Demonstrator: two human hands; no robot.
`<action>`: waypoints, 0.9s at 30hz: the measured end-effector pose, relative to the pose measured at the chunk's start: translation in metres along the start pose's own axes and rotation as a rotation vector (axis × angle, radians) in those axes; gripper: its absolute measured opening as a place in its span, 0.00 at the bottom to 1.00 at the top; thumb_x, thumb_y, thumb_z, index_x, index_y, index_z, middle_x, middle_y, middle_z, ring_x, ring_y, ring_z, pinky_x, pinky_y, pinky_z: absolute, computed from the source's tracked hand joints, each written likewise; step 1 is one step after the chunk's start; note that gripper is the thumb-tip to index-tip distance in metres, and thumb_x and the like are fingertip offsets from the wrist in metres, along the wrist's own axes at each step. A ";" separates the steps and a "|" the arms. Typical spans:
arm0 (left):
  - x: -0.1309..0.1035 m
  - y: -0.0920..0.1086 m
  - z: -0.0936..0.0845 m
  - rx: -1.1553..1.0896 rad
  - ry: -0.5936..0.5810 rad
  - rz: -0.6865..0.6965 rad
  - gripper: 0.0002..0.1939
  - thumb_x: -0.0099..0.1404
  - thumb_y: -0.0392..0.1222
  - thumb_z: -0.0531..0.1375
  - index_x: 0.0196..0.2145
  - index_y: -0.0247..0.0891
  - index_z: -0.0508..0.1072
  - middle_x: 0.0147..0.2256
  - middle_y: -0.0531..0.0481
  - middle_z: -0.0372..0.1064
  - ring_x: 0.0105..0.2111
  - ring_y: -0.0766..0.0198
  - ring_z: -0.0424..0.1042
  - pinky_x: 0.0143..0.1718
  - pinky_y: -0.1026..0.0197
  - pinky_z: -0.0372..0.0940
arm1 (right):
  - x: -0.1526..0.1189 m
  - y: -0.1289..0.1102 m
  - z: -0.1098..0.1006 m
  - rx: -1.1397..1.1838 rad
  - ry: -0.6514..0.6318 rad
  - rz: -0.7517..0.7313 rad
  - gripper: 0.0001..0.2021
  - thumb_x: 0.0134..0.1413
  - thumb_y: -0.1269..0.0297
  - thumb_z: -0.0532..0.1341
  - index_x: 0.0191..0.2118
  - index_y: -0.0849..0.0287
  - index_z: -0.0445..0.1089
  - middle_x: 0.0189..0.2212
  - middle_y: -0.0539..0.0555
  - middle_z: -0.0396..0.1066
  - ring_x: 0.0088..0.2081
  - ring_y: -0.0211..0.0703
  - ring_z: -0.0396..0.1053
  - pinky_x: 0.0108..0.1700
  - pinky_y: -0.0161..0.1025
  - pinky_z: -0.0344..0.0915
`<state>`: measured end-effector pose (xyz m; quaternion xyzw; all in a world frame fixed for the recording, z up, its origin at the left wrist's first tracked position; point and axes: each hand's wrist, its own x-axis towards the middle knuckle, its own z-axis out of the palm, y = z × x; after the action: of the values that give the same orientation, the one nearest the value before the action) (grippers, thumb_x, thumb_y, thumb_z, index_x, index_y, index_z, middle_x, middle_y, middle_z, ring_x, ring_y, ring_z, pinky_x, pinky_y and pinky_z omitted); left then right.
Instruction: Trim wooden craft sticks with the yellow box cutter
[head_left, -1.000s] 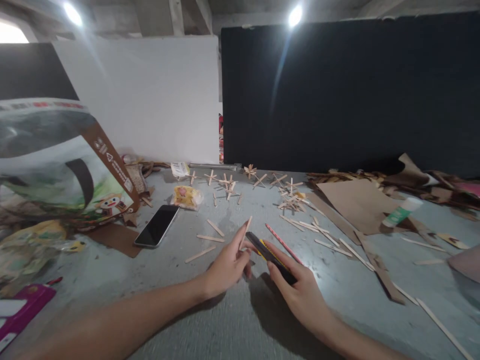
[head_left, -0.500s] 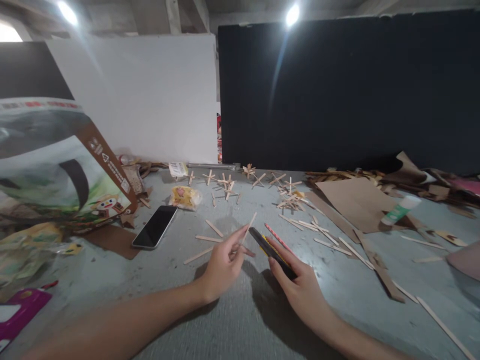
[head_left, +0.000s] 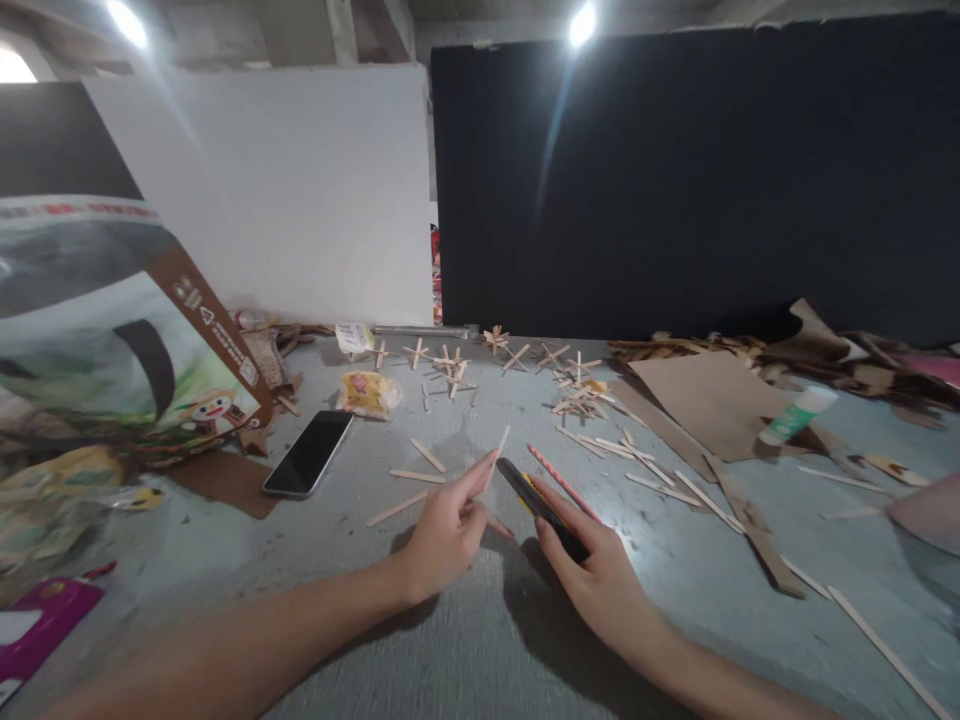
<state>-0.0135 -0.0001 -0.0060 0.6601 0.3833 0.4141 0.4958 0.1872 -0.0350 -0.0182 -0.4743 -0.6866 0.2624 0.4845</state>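
Note:
Between the fingers of my left hand (head_left: 450,530) is a thin wooden stick (head_left: 498,453), tilted up and away from me. My right hand (head_left: 589,560) is wrapped round a black and yellow utility knife (head_left: 544,507), its front end close to the stick; I cannot make out a blade. Under the right hand's far side lies a red patterned pencil-like rod (head_left: 559,478) on the table. Several loose wooden sticks (head_left: 417,476) lie just left of my left hand. Farther back stand several small crossed-stick pieces (head_left: 454,368).
A phone (head_left: 309,455) and a wrapped yellow packet (head_left: 369,394) lie to the left, near a large printed bag (head_left: 112,340). At right are more loose sticks (head_left: 652,465), a cardboard sheet (head_left: 712,405) and a glue stick (head_left: 799,416). A purple object (head_left: 52,620) sits at lower left.
The view has shifted very slightly. Both hands keep their hold, and the stick and utility knife have barely moved.

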 end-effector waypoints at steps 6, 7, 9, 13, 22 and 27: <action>-0.003 -0.002 0.000 0.015 -0.038 0.004 0.36 0.71 0.37 0.53 0.75 0.41 0.54 0.73 0.31 0.53 0.32 0.62 0.83 0.20 0.69 0.64 | -0.003 0.002 0.000 -0.039 -0.027 -0.012 0.24 0.70 0.59 0.56 0.65 0.63 0.72 0.62 0.60 0.73 0.62 0.54 0.72 0.63 0.49 0.71; -0.003 -0.001 0.001 0.011 -0.034 0.007 0.37 0.71 0.37 0.53 0.75 0.41 0.54 0.73 0.31 0.52 0.32 0.62 0.83 0.20 0.68 0.65 | -0.003 0.003 0.000 -0.041 -0.028 -0.013 0.24 0.70 0.59 0.56 0.66 0.62 0.72 0.62 0.60 0.73 0.62 0.54 0.73 0.63 0.50 0.71; -0.003 -0.001 0.001 0.007 -0.021 0.014 0.37 0.71 0.37 0.54 0.76 0.41 0.53 0.72 0.31 0.54 0.34 0.61 0.84 0.22 0.67 0.67 | -0.003 0.003 0.000 -0.046 -0.026 -0.019 0.25 0.70 0.59 0.56 0.66 0.62 0.71 0.62 0.60 0.73 0.62 0.54 0.73 0.63 0.50 0.72; -0.003 0.001 0.001 0.027 -0.005 0.025 0.38 0.69 0.36 0.56 0.75 0.41 0.55 0.69 0.32 0.62 0.34 0.61 0.83 0.23 0.67 0.66 | -0.003 0.003 0.000 -0.059 -0.018 -0.032 0.24 0.70 0.60 0.56 0.66 0.62 0.72 0.61 0.60 0.74 0.61 0.54 0.74 0.62 0.50 0.72; 0.001 -0.001 -0.003 0.054 -0.034 -0.080 0.36 0.70 0.35 0.54 0.74 0.37 0.57 0.29 0.46 0.81 0.12 0.72 0.58 0.16 0.69 0.60 | -0.005 0.001 -0.002 -0.077 -0.011 -0.025 0.24 0.68 0.60 0.57 0.65 0.62 0.73 0.56 0.61 0.78 0.56 0.54 0.79 0.60 0.48 0.74; 0.000 0.000 -0.001 -0.055 -0.078 -0.044 0.40 0.67 0.34 0.56 0.75 0.42 0.55 0.49 0.35 0.81 0.24 0.65 0.77 0.17 0.69 0.63 | -0.005 0.002 -0.001 -0.084 0.013 -0.052 0.24 0.67 0.61 0.58 0.65 0.62 0.73 0.58 0.60 0.76 0.57 0.54 0.77 0.59 0.47 0.74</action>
<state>-0.0144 0.0005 -0.0060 0.6531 0.3668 0.3875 0.5374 0.1896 -0.0386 -0.0214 -0.4777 -0.7062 0.2175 0.4752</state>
